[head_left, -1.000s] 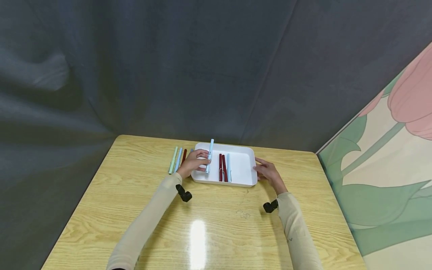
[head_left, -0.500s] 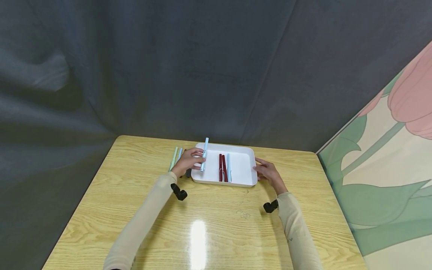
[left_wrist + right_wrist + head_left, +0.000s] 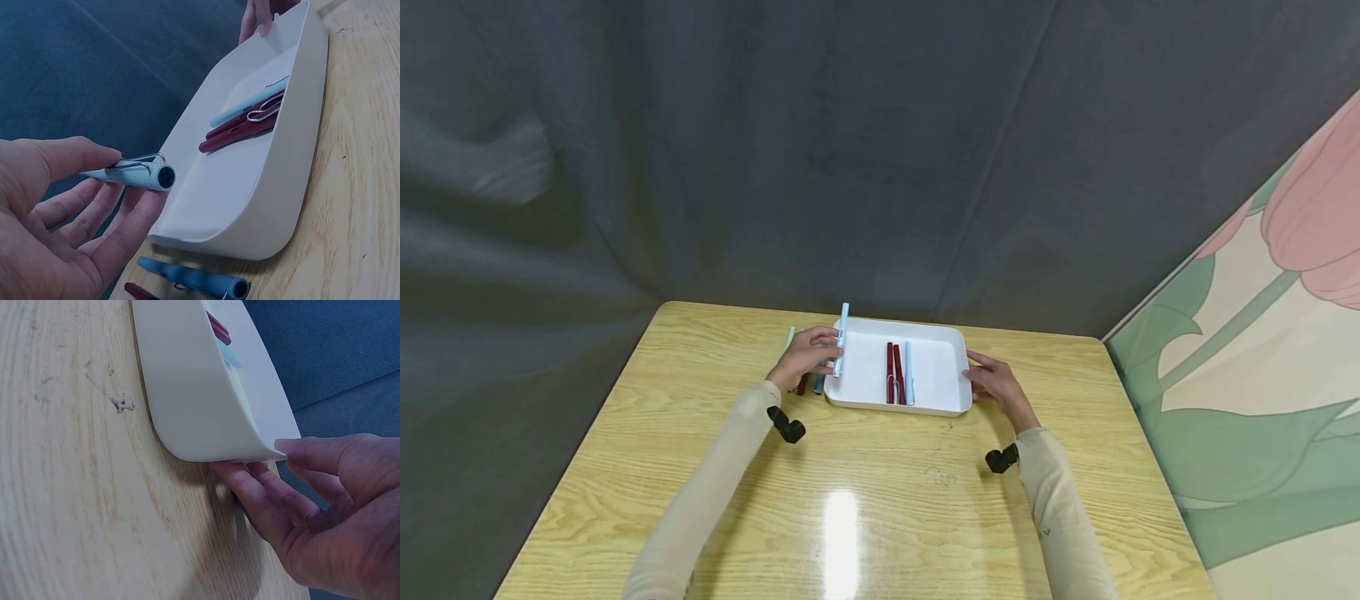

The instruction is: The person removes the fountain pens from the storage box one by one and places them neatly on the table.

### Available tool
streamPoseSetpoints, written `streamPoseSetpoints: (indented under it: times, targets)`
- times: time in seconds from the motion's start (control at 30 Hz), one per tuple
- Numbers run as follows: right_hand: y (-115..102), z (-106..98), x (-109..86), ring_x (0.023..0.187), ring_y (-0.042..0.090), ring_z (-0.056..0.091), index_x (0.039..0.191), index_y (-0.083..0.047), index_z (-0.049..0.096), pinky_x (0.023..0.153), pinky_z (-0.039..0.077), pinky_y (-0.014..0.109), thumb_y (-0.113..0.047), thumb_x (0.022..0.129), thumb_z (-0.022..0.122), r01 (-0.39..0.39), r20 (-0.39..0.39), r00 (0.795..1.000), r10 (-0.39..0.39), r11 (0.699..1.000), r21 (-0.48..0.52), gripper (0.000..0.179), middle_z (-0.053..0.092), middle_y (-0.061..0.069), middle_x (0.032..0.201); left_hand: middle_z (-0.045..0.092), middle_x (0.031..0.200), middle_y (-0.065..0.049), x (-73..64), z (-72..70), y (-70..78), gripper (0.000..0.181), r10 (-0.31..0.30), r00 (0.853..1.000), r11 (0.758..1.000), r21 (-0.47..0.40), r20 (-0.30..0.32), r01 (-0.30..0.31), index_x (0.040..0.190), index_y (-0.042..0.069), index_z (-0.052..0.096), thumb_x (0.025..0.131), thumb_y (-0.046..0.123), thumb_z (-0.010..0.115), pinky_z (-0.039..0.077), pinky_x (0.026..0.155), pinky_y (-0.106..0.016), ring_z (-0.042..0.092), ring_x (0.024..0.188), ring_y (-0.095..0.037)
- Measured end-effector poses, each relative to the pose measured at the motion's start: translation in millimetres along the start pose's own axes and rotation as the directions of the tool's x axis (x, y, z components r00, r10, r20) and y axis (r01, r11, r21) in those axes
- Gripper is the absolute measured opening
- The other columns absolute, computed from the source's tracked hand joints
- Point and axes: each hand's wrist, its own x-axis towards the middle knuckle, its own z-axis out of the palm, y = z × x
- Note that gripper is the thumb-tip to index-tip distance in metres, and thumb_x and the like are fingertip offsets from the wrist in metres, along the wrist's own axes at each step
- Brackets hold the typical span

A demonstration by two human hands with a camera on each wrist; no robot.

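Observation:
Between the thumb and fingers of my left hand is a light blue pen with a wire clip, held raised over the left edge of a white tray. My right hand pinches the tray's right rim, thumb on top and fingers against the outer wall, as the right wrist view shows. Inside the tray lie two dark red pens and another light blue pen, side by side. Below my left hand, outside the tray, a darker blue pen lies beside a dark red pen.
The tip of a light green pen shows behind my left hand, which hides the rest of that row. The wooden table ends behind the tray at a dark curtain. A flower-painted wall stands at the right.
My left hand has moved left with the light blue pen, from above the tray's inside to its left edge, covering more of the pens on the table. The right hand stays at the rim.

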Motion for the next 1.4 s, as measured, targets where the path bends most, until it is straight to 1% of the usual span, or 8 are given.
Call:
streamPoseSetpoints:
  times: [0.13,0.27,0.47,0.8,0.93,1.07,1.3,1.4]
  targets:
    - [0,0,0.1,0.085,0.009,0.071,0.161,-0.011,0.041,0.066,0.058,0.025,-0.014,0.105,0.062,-0.002,0.0,1.0,0.002,1.0,0.004,0.06,0.052,0.029,0.152,0.056,0.139,-0.022,-1.3,-5.2,-0.4,0.052,0.003,1.0,1.0,-0.011,-0.004,-0.003,0.148,0.0,0.053,0.099,0.01,0.069,0.062,0.091,-0.043,0.068,0.1,-0.017]
    - [0,0,-0.2,0.086,0.009,0.072,0.162,-0.011,0.041,0.066,0.058,0.024,-0.014,0.105,0.062,-0.003,-0.002,1.0,0.003,1.0,0.003,0.06,0.052,0.029,0.152,0.055,0.139,-0.022,-3.3,-8.5,0.4,0.052,0.008,1.0,1.0,-0.007,-0.004,-0.008,0.149,-0.001,0.052,0.1,0.01,0.068,0.06,0.096,-0.047,0.069,0.108,-0.024]
    - [1,0,0.2,0.086,0.01,0.071,0.162,-0.012,0.04,0.067,0.059,0.026,-0.015,0.105,0.063,-0.011,0.001,1.0,0.011,1.0,0.002,0.061,0.052,0.028,0.152,0.057,0.137,-0.021,-3.1,-11.4,-1.7,0.052,0.007,1.0,1.0,-0.007,-0.019,-0.007,0.148,-0.001,0.052,0.1,0.008,0.067,0.062,0.091,-0.041,0.067,0.116,-0.032]
    - [1,-1,-1.6,0.081,0.011,0.072,0.161,-0.007,0.04,0.067,0.061,0.029,-0.012,0.105,0.063,0.015,0.009,1.0,-0.015,1.0,0.017,0.061,0.058,0.03,0.145,0.06,0.135,-0.021,-2.6,-22.2,-4.4,0.053,0.009,0.998,1.0,0.023,-0.054,-0.008,0.149,-0.001,0.052,0.1,0.01,0.067,0.063,0.087,-0.037,0.067,0.095,-0.014]
    - [2,-1,-1.1,0.081,0.009,0.072,0.161,-0.008,0.04,0.068,0.06,0.028,-0.013,0.105,0.063,0.014,0.002,1.0,-0.014,1.0,0.002,0.061,0.06,0.029,0.144,0.058,0.138,-0.024,-3.5,-27.9,-6.0,0.053,0.008,0.998,1.0,0.019,-0.064,-0.007,0.15,-0.002,0.051,0.101,0.009,0.066,0.062,0.091,-0.041,0.067,0.107,-0.025]
    - [3,-1,-0.4,0.081,0.009,0.072,0.161,-0.008,0.041,0.068,0.06,0.027,-0.013,0.105,0.062,0.018,-0.001,1.0,-0.018,1.0,-0.003,0.06,0.059,0.029,0.145,0.057,0.139,-0.023,-5.0,-31.9,-7.7,0.052,0.001,0.998,1.0,0.013,-0.069,0.0,0.15,-0.002,0.051,0.101,0.009,0.066,0.063,0.087,-0.035,0.062,0.122,-0.037]
    - [2,-1,-4.8,0.077,0.01,0.072,0.159,-0.006,0.044,0.064,0.059,0.026,-0.013,0.102,0.065,0.057,0.024,0.998,-0.058,0.998,0.038,0.061,0.071,0.022,0.129,0.061,0.132,-0.018,-7.5,-41.8,-11.1,0.052,-0.033,0.993,0.999,-0.005,-0.111,0.033,0.148,-0.001,0.054,0.1,0.01,0.069,0.061,0.074,-0.024,0.067,0.1,-0.017]
    - [1,-1,-5.1,0.077,0.01,0.072,0.159,-0.006,0.044,0.063,0.059,0.026,-0.013,0.102,0.065,0.063,0.027,0.998,-0.064,0.997,0.041,0.061,0.071,0.022,0.13,0.06,0.134,-0.018,-8.6,-47.3,-12.0,0.054,-0.029,0.993,1.0,-0.006,-0.116,0.029,0.149,-0.002,0.052,0.1,0.01,0.069,0.061,0.074,-0.024,0.068,0.101,-0.018]
